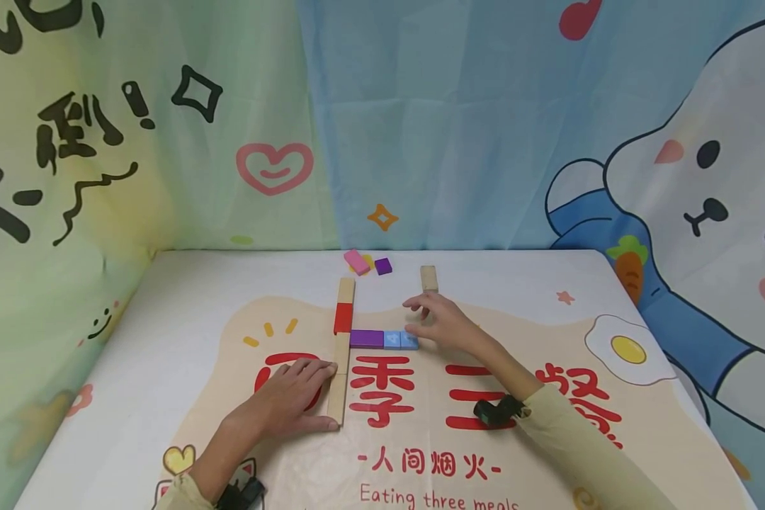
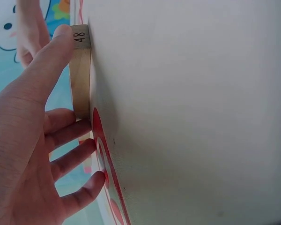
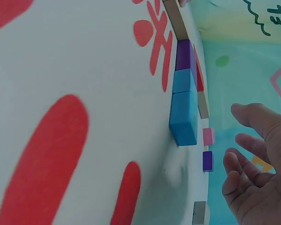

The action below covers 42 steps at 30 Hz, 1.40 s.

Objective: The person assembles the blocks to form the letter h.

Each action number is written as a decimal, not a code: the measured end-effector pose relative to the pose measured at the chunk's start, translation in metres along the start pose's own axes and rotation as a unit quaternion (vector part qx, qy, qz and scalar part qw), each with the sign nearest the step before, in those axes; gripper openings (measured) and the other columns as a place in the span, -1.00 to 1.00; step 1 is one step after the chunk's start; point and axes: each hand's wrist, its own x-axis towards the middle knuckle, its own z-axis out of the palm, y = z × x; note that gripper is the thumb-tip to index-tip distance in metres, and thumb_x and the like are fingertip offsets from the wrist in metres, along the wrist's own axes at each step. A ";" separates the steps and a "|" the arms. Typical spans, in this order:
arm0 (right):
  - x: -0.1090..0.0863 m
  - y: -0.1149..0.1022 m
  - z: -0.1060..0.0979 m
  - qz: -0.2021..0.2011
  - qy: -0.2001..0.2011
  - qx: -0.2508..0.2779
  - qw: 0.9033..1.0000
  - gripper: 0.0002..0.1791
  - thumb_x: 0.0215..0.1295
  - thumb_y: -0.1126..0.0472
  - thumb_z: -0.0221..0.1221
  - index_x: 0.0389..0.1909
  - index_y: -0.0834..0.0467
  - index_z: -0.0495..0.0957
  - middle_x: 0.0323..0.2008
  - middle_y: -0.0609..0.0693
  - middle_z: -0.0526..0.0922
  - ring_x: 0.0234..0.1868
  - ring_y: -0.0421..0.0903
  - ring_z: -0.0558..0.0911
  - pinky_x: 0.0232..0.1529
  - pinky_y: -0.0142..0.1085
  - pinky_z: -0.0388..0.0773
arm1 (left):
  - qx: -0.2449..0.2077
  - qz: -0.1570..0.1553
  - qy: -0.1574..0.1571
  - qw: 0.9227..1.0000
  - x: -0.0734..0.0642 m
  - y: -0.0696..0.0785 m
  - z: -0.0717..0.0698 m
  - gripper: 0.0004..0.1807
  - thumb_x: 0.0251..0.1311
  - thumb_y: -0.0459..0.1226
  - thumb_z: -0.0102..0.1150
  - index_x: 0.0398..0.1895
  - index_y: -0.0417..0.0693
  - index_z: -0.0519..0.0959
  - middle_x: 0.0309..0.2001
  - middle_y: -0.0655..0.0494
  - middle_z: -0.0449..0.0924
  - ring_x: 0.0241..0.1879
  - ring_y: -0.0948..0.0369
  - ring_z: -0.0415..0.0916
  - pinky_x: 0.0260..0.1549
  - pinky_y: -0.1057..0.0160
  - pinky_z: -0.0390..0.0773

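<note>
A column of flat blocks runs up the mat: wooden block (image 1: pixel 346 289), red block (image 1: pixel 343 317), two more wooden ones below. My left hand (image 1: pixel 312 397) lies flat beside the lowest wooden block (image 1: pixel 337 400), straight fingers and thumb touching its side; in the left wrist view that block (image 2: pixel 80 70) is marked 48, with the left hand (image 2: pixel 61 82) against it. A row leads right from the column: purple block (image 1: pixel 366 338), light blue block (image 1: pixel 392 339), blue block (image 1: pixel 409 341). My right hand (image 1: pixel 414 317) hovers with relaxed fingers by the blue block (image 3: pixel 183 117), holding nothing.
A loose wooden block (image 1: pixel 428 278) lies just beyond the right hand. A pink block (image 1: pixel 357 261) and a small purple block (image 1: pixel 383 266) sit near the table's far edge, a yellow piece behind them. Printed cloth walls enclose the table (image 1: pixel 166 340) at back and sides.
</note>
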 end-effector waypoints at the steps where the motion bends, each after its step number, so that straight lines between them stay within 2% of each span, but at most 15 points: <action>1: 0.002 0.000 0.000 0.001 -0.001 0.003 1.000 -0.47 0.22 0.10 0.31 0.18 0.19 0.50 0.03 0.14 0.55 -0.07 -0.03 0.55 -0.15 -0.32 0.56 | 0.000 -0.001 0.000 1.000 0.000 0.000 0.000 -0.01 -0.02 0.40 0.14 0.40 0.04 0.26 0.32 0.12 0.35 0.29 0.10 0.29 0.18 -0.06 0.43; 5: 0.013 -0.003 -0.001 0.011 -0.004 0.016 1.000 -0.48 0.24 0.09 0.29 0.19 0.17 0.49 0.06 0.13 0.54 -0.06 -0.04 0.53 -0.13 -0.32 0.56 | 0.000 -0.005 -0.002 1.000 0.001 0.000 0.000 0.00 -0.03 0.41 0.14 0.41 0.05 0.26 0.32 0.12 0.35 0.29 0.10 0.29 0.18 -0.05 0.43; 8: 0.025 -0.004 -0.003 0.003 0.002 0.019 1.000 -0.48 0.24 0.10 0.29 0.19 0.19 0.48 0.07 0.16 0.54 -0.06 -0.02 0.54 -0.10 -0.27 0.58 | -0.001 -0.006 -0.005 1.000 0.001 0.000 -0.001 0.00 -0.02 0.41 0.13 0.41 0.05 0.25 0.32 0.11 0.35 0.29 0.09 0.29 0.18 -0.06 0.43; 14: 0.062 -0.004 -0.010 -0.001 0.000 0.000 1.000 -0.46 0.25 0.09 0.28 0.19 0.26 0.47 0.04 0.24 0.55 -0.06 0.05 0.57 -0.01 -0.12 0.52 | -0.002 -0.006 -0.007 1.000 0.000 -0.001 0.000 0.01 -0.03 0.42 0.12 0.41 0.05 0.25 0.33 0.12 0.34 0.30 0.10 0.28 0.19 -0.07 0.42; 18: 0.091 -0.001 -0.014 0.015 -0.018 -0.021 1.000 -0.44 0.25 0.12 0.26 0.23 0.28 0.43 0.04 0.25 0.54 -0.04 0.06 0.55 0.02 -0.12 0.52 | -0.003 -0.009 -0.006 1.000 0.000 -0.001 0.001 0.01 -0.03 0.43 0.11 0.41 0.06 0.25 0.34 0.12 0.34 0.30 0.10 0.28 0.19 -0.07 0.42; 22: 0.108 0.000 -0.017 0.047 -0.032 -0.010 0.998 -0.40 0.26 0.14 0.26 0.28 0.27 0.39 0.07 0.25 0.50 0.02 0.09 0.52 0.03 -0.10 0.53 | -0.007 -0.010 -0.009 1.000 0.000 -0.001 0.000 0.01 -0.02 0.43 0.10 0.42 0.06 0.24 0.34 0.11 0.34 0.31 0.10 0.28 0.21 -0.08 0.41; 29: 0.126 0.005 -0.014 0.095 -0.044 0.007 0.994 -0.35 0.28 0.11 0.24 0.37 0.15 0.32 0.12 0.19 0.46 0.11 0.06 0.45 0.12 -0.07 0.49 | 0.001 -0.004 -0.003 1.000 0.000 -0.001 -0.001 0.00 -0.02 0.42 0.11 0.41 0.05 0.25 0.33 0.12 0.35 0.30 0.10 0.28 0.18 -0.06 0.43; 35: 0.135 0.008 -0.009 0.097 -0.050 -0.021 0.994 -0.34 0.27 0.16 0.24 0.38 0.14 0.31 0.10 0.20 0.48 0.12 0.05 0.43 0.14 -0.09 0.48 | 0.001 -0.002 -0.003 1.000 0.000 -0.001 -0.002 0.00 -0.02 0.41 0.12 0.41 0.04 0.25 0.32 0.11 0.36 0.29 0.11 0.29 0.18 -0.06 0.44; 42: 0.138 0.008 -0.005 0.092 -0.050 -0.046 0.993 -0.45 0.28 0.18 0.23 0.30 0.17 0.42 0.10 0.21 0.52 0.12 0.06 0.45 0.16 -0.09 0.46 | -0.001 -0.003 -0.006 1.000 0.000 0.000 -0.001 0.00 -0.02 0.40 0.14 0.41 0.05 0.25 0.32 0.11 0.35 0.29 0.10 0.28 0.20 -0.07 0.43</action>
